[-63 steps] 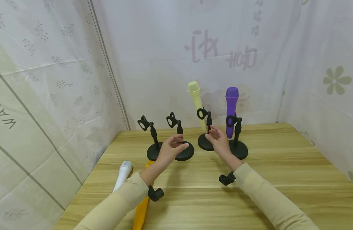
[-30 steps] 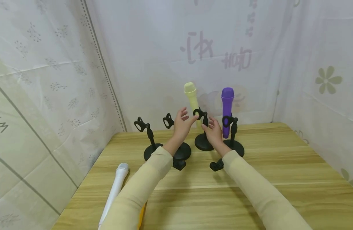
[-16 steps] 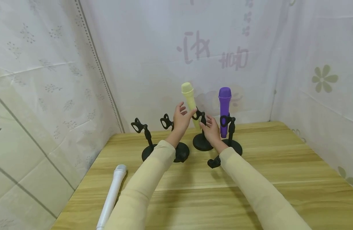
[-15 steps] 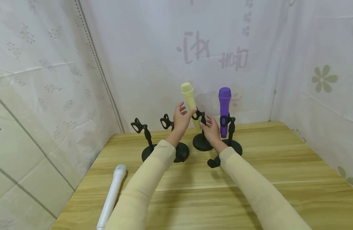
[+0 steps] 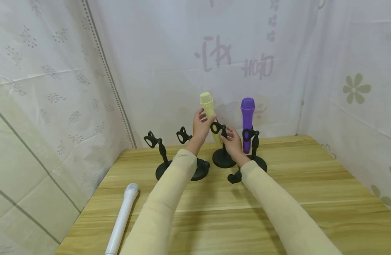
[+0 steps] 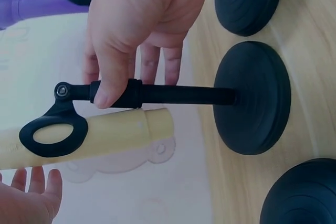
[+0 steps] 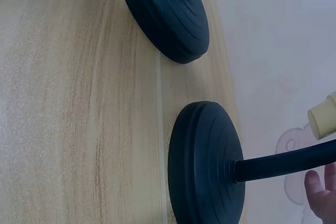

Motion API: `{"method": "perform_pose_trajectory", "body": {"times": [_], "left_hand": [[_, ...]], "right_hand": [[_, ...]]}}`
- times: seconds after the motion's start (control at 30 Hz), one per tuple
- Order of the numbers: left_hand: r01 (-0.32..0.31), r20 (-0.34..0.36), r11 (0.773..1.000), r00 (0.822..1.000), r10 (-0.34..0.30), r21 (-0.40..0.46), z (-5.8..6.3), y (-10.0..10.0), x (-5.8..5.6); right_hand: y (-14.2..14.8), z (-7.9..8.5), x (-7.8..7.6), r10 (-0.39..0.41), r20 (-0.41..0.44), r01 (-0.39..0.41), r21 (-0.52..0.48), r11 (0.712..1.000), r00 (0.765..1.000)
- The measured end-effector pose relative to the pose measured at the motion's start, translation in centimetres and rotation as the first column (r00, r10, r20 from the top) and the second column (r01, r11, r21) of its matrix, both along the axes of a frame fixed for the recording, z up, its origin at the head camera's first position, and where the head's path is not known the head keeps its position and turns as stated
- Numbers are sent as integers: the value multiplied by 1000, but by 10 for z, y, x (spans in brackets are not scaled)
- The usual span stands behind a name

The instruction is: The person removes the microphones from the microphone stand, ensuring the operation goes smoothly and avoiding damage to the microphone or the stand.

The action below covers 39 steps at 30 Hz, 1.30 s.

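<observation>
A pale yellow microphone [image 5: 206, 100] leans in the ring clip of a black microphone stand [image 5: 223, 159]. My right hand [image 5: 233, 144] grips that stand's post; in the left wrist view the thumb lies over the collar [image 6: 119, 95] and fingers show behind. My left hand [image 5: 200, 128] is at the microphone's left side, thumb near its body. In the left wrist view its fingertips are by the microphone's edge, not curled round it; contact is unclear. A purple microphone [image 5: 247, 117] stands in the clip of the rightmost stand [image 5: 258, 163].
Two more stands [image 5: 163, 170] with bare clips are on the left, one partly behind my left sleeve. A white microphone [image 5: 121, 219] lies on the wooden table [image 5: 214, 226] at front left. A patterned cloth [image 5: 170, 71] hangs behind the table.
My left hand has moved right and up from over the second stand to the yellow microphone. My right hand has closed in on its stand. My left sleeve now hides the orange object.
</observation>
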<state>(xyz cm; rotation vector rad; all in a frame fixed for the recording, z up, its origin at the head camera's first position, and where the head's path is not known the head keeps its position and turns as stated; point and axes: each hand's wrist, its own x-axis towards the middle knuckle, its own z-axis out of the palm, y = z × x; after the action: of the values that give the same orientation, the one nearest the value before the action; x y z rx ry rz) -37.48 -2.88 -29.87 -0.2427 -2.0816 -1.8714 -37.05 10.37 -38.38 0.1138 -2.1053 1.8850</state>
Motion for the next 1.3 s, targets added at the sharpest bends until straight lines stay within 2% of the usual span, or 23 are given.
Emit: {"method": "perform_pose_trajectory", "body": {"times": [0.17,0.3,0.73,0.87,1.3], "left_hand": [[13,8,1000,1000,-14,20,4,2,-7],[32,29,997,999,-34,67,6,4,-11],[49,92,984,994,-65,170,11,3,-9],[63,96,977,992,-84,204,11,2,-11],[62,85,974,993,-82,219,9,2,-12]], "right_hand": [[1,1,-2,18,5,-18,-12,1000,1000],[1,0,-4,24,4,-23,-25,999,1000],[-2,0,-9,14,6,-13,-108,994,1000],[-2,-1,-11,10,7,-9,-106,994,1000],[1,-1,-10,19,-10,-20,-119,993,1000]]}}
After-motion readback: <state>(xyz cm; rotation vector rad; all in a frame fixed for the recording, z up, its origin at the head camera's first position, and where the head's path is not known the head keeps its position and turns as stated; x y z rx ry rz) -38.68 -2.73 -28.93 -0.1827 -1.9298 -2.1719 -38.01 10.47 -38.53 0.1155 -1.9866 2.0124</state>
